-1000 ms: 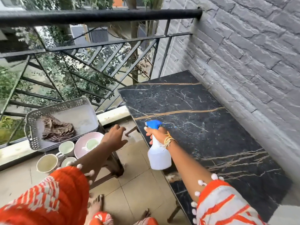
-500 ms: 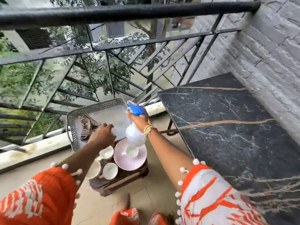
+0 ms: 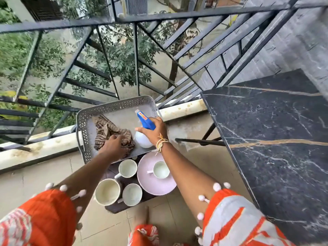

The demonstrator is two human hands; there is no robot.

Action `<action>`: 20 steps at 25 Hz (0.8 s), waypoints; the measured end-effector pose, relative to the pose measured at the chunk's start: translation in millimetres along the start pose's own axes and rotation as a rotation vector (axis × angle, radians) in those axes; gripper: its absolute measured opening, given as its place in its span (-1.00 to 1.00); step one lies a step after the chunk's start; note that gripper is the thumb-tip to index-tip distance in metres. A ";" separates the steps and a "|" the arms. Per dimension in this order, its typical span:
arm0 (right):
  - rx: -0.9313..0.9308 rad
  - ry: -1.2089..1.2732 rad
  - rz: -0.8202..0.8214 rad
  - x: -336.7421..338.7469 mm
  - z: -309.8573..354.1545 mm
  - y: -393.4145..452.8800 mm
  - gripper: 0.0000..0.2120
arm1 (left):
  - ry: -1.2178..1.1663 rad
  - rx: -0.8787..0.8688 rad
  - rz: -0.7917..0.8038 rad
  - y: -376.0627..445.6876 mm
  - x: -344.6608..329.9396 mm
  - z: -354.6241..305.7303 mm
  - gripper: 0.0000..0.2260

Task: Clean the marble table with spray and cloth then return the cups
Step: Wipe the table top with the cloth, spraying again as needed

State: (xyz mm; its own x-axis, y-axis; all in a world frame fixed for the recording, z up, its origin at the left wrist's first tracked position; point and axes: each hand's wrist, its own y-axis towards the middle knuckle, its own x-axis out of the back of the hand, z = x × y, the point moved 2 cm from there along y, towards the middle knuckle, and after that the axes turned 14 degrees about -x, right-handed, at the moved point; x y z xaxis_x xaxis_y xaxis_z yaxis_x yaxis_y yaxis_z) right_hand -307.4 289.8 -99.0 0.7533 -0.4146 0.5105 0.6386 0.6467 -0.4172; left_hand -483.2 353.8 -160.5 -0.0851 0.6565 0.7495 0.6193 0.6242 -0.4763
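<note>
The black marble table (image 3: 276,132) with gold and white veins fills the right side. Left of it a grey perforated tray (image 3: 85,121) rests on a low dark stool. My right hand (image 3: 154,130) grips a white spray bottle (image 3: 142,141) with a blue head, its base down in the tray. My left hand (image 3: 113,146) lies on the brown striped cloth (image 3: 104,128) in the tray, fingers curled into it. Three pale cups (image 3: 127,168) stand on the stool below the tray, and another cup (image 3: 160,169) sits on a pink plate (image 3: 152,185).
A black metal railing (image 3: 134,68) runs across the top, with trees beyond it. A pale ledge (image 3: 40,148) lies under the railing. Grey stone wall (image 3: 305,41) rises behind the table. The floor is beige tile (image 3: 191,132). The table's thin dark legs (image 3: 209,132) stand near the stool.
My view and both arms have swung left from the marble table to the tray. The spray bottle has come down into the tray, and my left hand has reached the cloth.
</note>
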 end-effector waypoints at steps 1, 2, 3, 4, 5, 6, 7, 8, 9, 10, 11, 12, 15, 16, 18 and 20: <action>0.015 -0.011 0.005 -3.7 -8.1 1.1 -0.66 | -0.026 -0.016 0.027 5.0 -7.0 5.3 -0.40; 0.025 -0.013 0.010 -6.6 -14.7 1.7 -0.65 | -0.048 -0.037 0.041 8.7 -12.6 8.0 -0.39; 0.039 -0.014 0.020 -8.9 -20.0 1.1 -0.63 | -0.059 -0.049 0.039 13.3 -18.4 11.8 -0.38; 0.046 -0.022 0.032 -10.6 -23.7 -0.5 -0.61 | -0.044 -0.050 0.032 15.8 -22.3 13.5 -0.38; 0.054 -0.033 0.030 -12.3 -26.8 -1.7 -0.61 | -0.001 -0.044 0.023 18.1 -25.8 13.3 -0.40; 0.052 -0.049 0.022 -14.0 -30.7 -2.5 -0.61 | 0.051 -0.033 0.014 19.5 -28.1 11.7 -0.45; 0.049 -0.060 0.010 -15.3 -35.4 -2.1 -0.60 | 0.092 -0.018 -0.014 19.8 -27.2 7.9 -0.52; 0.037 -0.064 0.000 -14.8 -39.9 -2.5 -0.59 | 0.115 -0.015 -0.051 19.3 -23.5 3.4 -0.61; 0.024 -0.071 -0.007 -13.8 -45.0 -2.7 -0.57 | 0.123 -0.021 -0.097 19.9 -18.8 -0.2 -0.70; 0.010 -0.090 -0.007 -12.0 -48.6 -3.1 -0.54 | 0.108 -0.029 -0.144 19.4 -12.3 -3.7 -0.80; -0.004 -0.114 -0.006 -10.4 -51.1 -4.6 -0.52 | 0.069 -0.013 -0.205 18.2 -5.9 -4.2 -0.91; -0.039 -0.124 -0.011 -8.9 -54.0 -7.8 -0.52 | 0.010 0.027 -0.260 12.8 0.6 -4.6 -0.99; -0.222 -0.034 -0.119 -2.9 -49.4 -34.2 -0.65 | -0.234 0.167 -0.432 -10.6 15.4 0.1 -0.85; -0.316 0.020 -0.144 -3.0 -43.9 -44.7 -0.71 | -0.328 0.206 -0.462 -19.7 20.5 -0.4 -0.82; -0.484 0.179 -0.033 -5.9 -26.5 -63.2 -0.72 | -0.622 0.248 -0.487 -38.4 35.4 -5.5 -0.76; -0.451 0.275 0.196 -9.0 -2.1 -81.3 -0.57 | -0.985 0.241 -0.518 -51.2 52.1 -17.8 -0.79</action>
State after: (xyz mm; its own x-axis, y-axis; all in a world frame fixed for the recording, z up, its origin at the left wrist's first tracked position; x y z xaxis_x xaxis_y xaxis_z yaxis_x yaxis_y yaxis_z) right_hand -365.8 239.7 -71.2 0.8393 -0.5050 0.2011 0.4408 0.4158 -0.7955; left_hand -505.4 348.5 -88.9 -0.9290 0.2770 0.2455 0.1743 0.9125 -0.3701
